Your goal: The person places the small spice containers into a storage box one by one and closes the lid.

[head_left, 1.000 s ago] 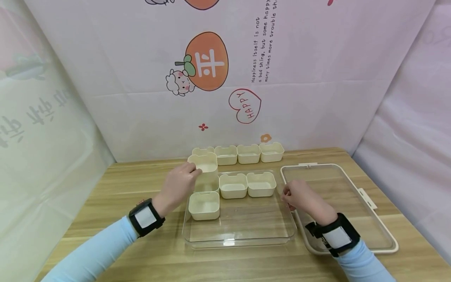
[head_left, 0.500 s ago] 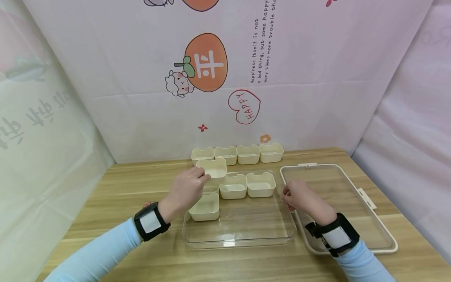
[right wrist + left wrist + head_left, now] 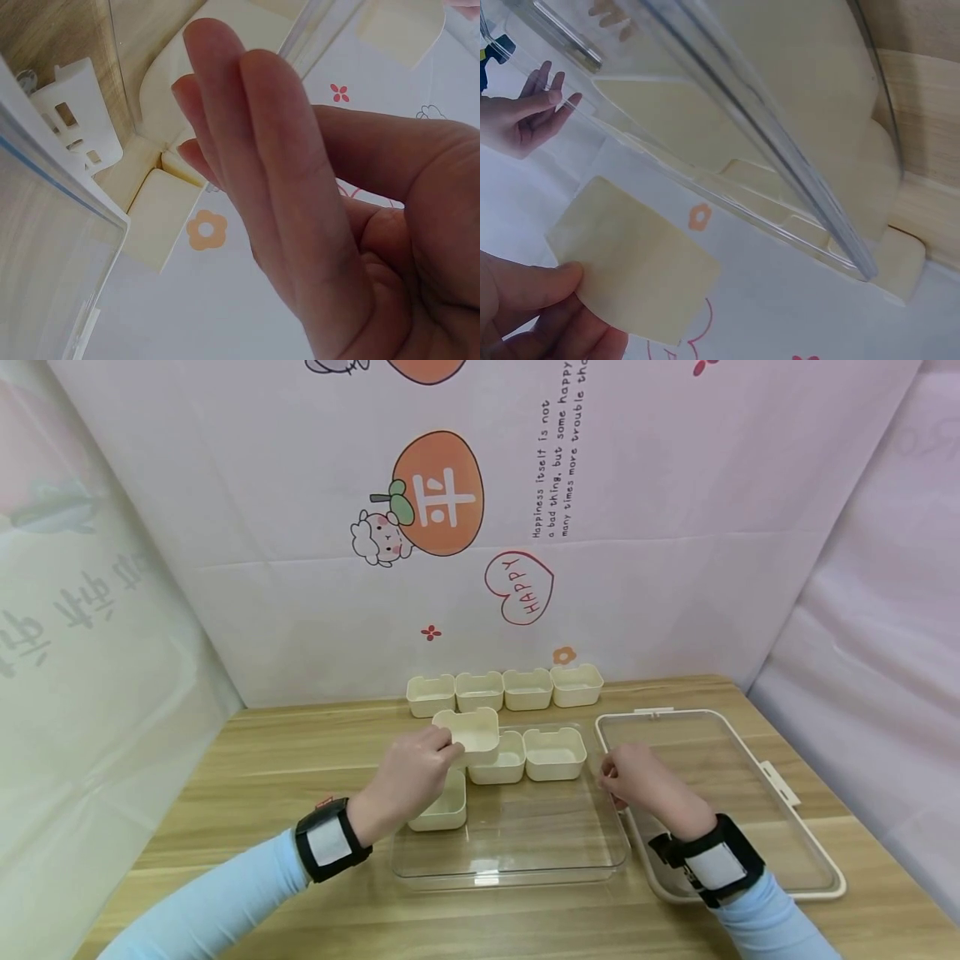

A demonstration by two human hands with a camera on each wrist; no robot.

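Observation:
My left hand (image 3: 416,772) pinches a small cream plastic box (image 3: 472,733) by its left side, thumb and fingers on its wall. That box is raised over the back of a clear shallow tray (image 3: 525,852). In the left wrist view, the box's pale underside (image 3: 634,262) shows beside the thumb. Inside the tray stand matching boxes, one at the front left (image 3: 446,810) and one at the back (image 3: 555,756); the back left corner is hidden by my hand. My right hand (image 3: 652,781) hovers by the tray's right edge, its fingers fairly straight in the right wrist view and holding nothing.
A row of several cream boxes (image 3: 528,689) stands behind the tray near the table's back edge. A clear lid with a white rim (image 3: 750,752) and side clips lies right of the tray, under the right forearm. Printed cloth (image 3: 337,627) hangs behind the table.
My left hand has carried the cream box to the right and slightly toward me, from above the tray's back left corner. The right hand has stayed in place.

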